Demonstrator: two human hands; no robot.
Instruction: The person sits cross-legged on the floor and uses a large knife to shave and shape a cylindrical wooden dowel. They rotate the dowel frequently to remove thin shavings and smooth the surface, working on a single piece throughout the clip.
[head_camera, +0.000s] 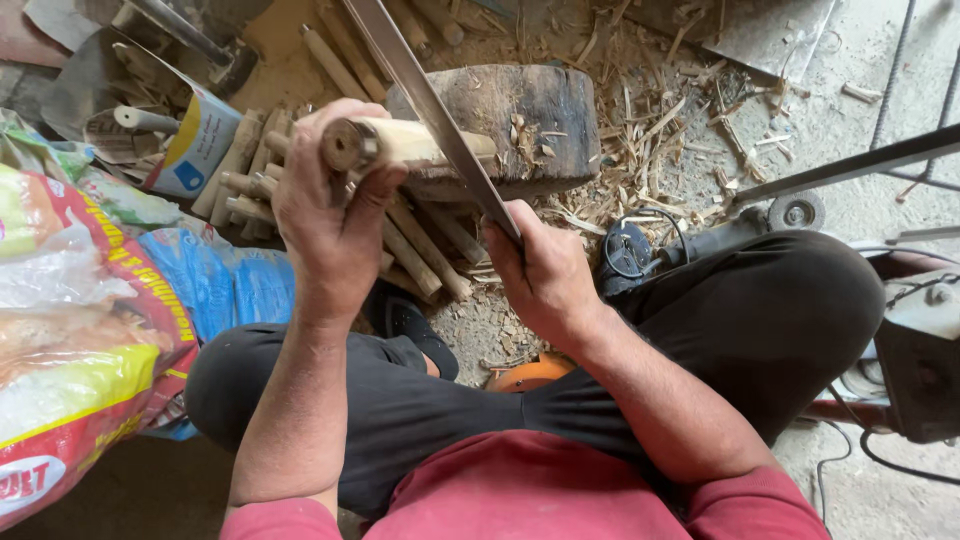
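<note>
A red top with short sleeves fills the view at 6 o'clock, each sleeve ending above the elbow; both forearms bare, the left hand (330, 215) at 10 o'clock from centre and the right hand (545, 275) just right of centre; no ring, watch or glove on either; dark charcoal trousers cover both legs, smooth over the knee at 3 o'clock, creased at 7 o'clock; a black shoe with pale flecks shows at centre.

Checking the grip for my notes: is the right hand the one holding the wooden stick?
No, the left hand grips the wooden stick on the chopping block, while the right hand holds the long blade.
</note>
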